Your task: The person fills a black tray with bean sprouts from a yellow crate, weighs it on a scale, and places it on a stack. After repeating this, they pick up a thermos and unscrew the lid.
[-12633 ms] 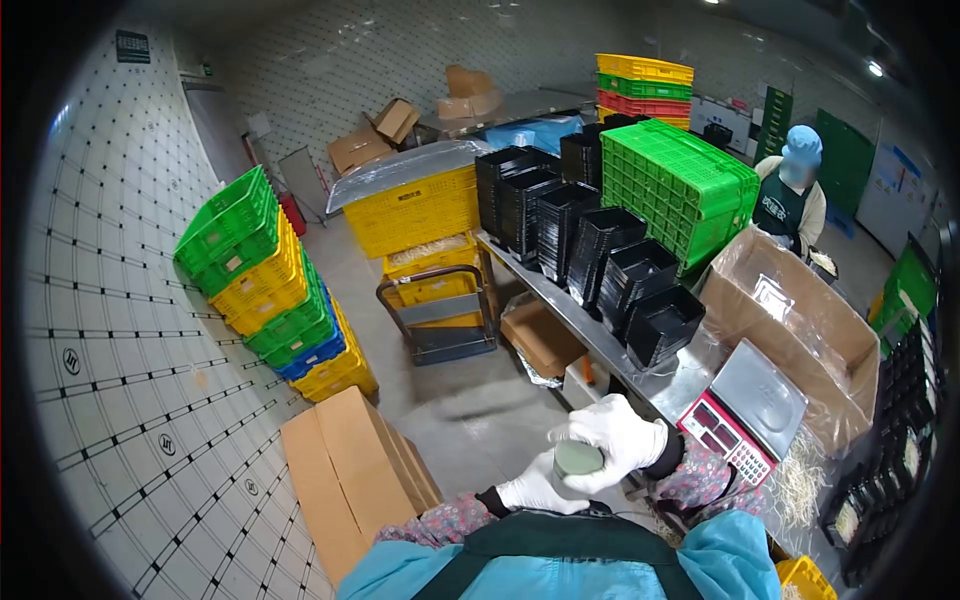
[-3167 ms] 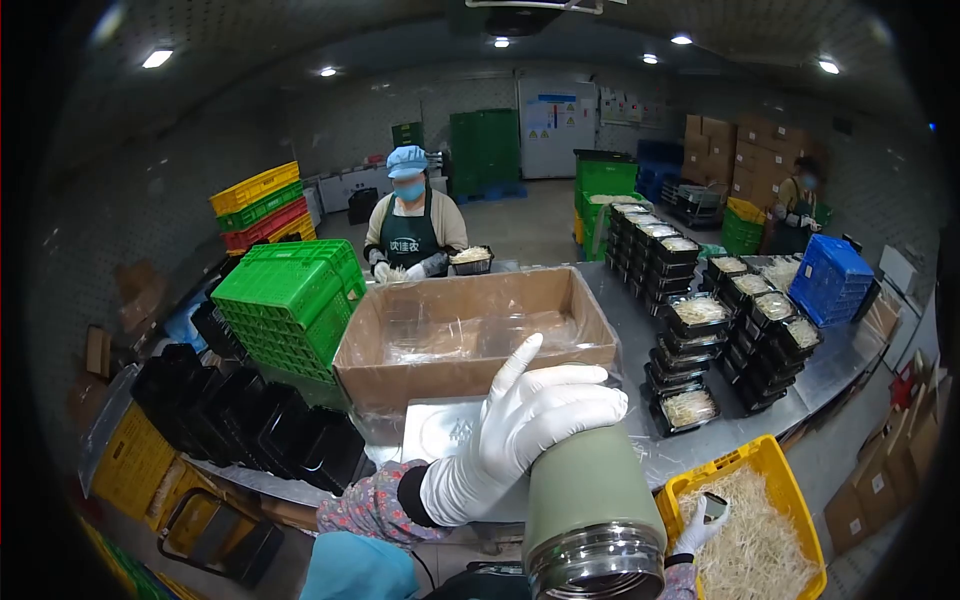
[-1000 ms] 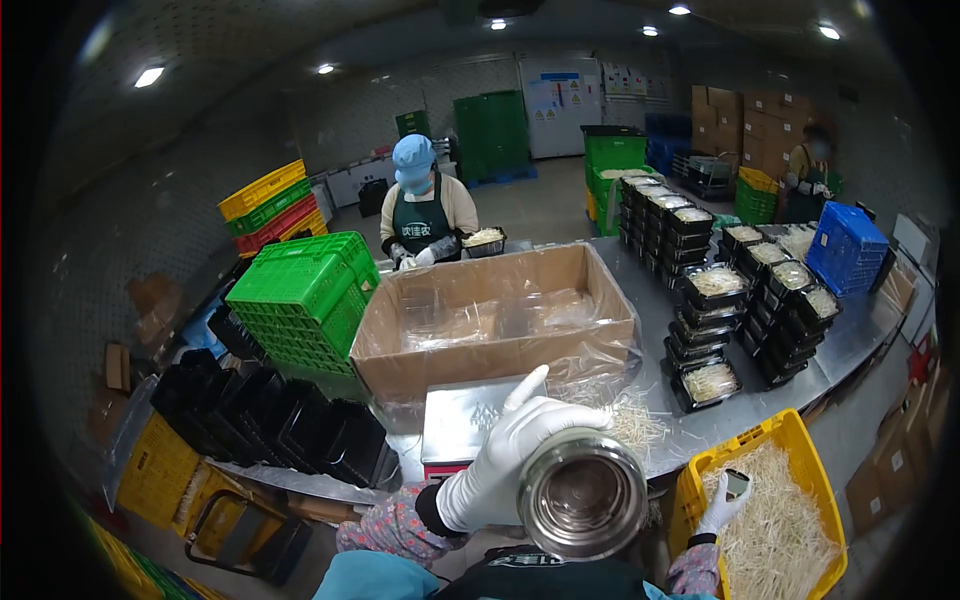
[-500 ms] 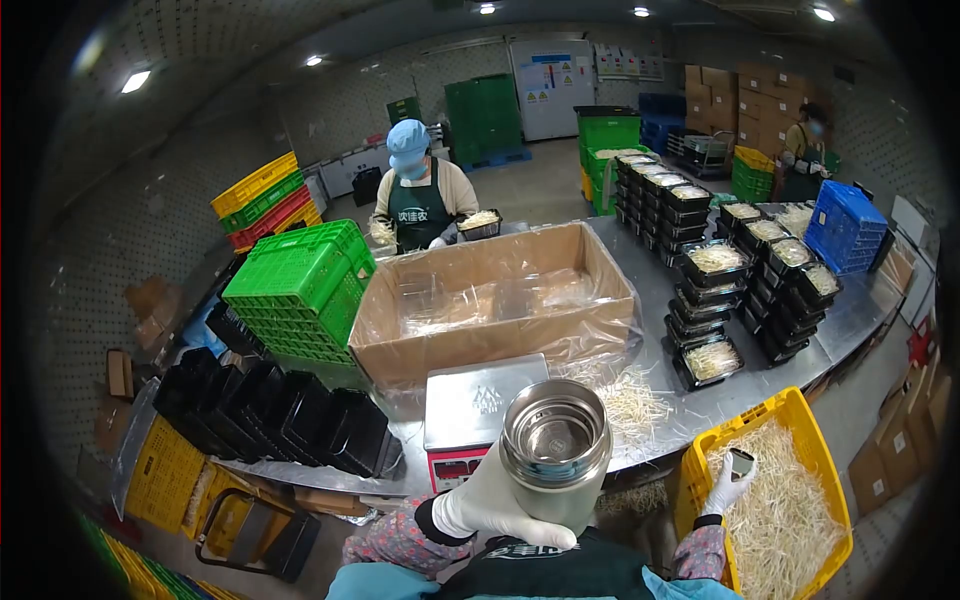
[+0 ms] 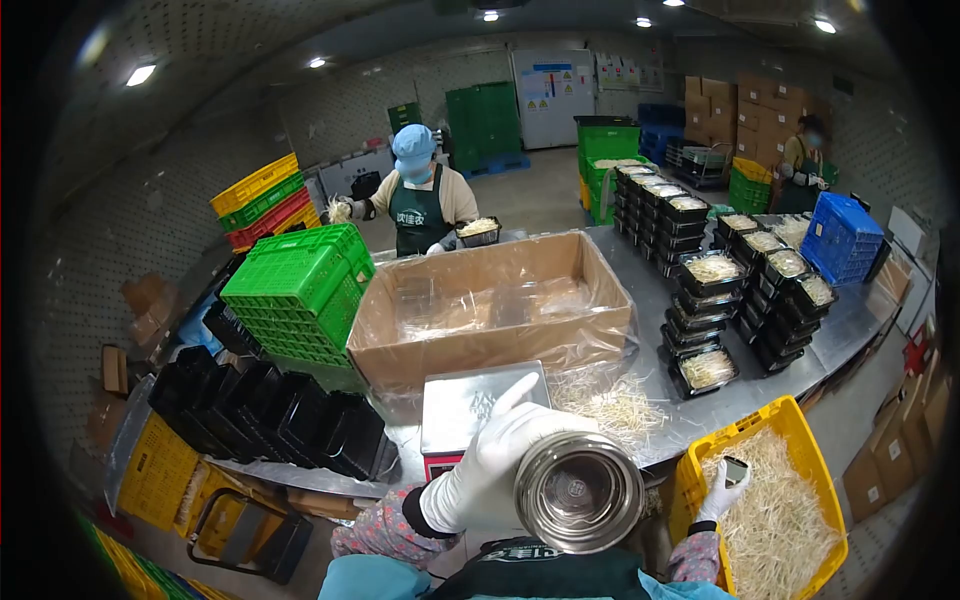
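Observation:
My left hand [image 5: 500, 455], in a white glove, is wrapped round a steel thermos flask [image 5: 612, 492] close in front of my chest. The flask has no lid on, and its round mouth is tipped up toward the camera, showing the bare metal inside. My right hand [image 5: 719, 497], also gloved, grips a small dark cup-shaped thermos lid [image 5: 737, 471] above the yellow crate [image 5: 690, 505]. Pale bean sprouts [image 5: 780, 510] fill that crate. Behind my left hand lies a scale [image 5: 470, 405] with a metal plate.
A lined cardboard box [image 5: 490, 345] stands mid-table, with loose sprouts [image 5: 615, 405] beside it. Filled black trays [image 5: 708, 370] are stacked right; black trays [image 5: 280, 410] and a green crate [image 5: 300, 285] stand left. A co-worker [image 5: 425, 200] handles sprouts across the table.
The thermos has risen toward the camera and tilted, its mouth now facing me more. My left index finger has lifted off it. The co-worker's hand with sprouts has moved left.

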